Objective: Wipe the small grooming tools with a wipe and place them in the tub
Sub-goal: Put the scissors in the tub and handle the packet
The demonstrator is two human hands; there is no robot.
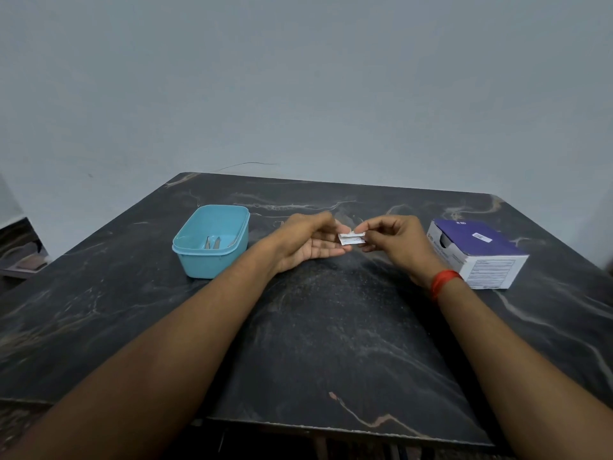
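Wipe packet [352,239], one small white sachet, was pinched between the left hand [310,242] and the right hand [394,242] above the middle of the dark marble table [331,343], nothing blocking it. One blue tub [212,242] sat left, holding a few metal tools [213,242]. One purple-topped box [476,252] stood right.

bare dark table [331,343] lies open in front of both forearms — only the blue tub [212,240] at left and the purple-topped box [477,254] at right stand in the way.
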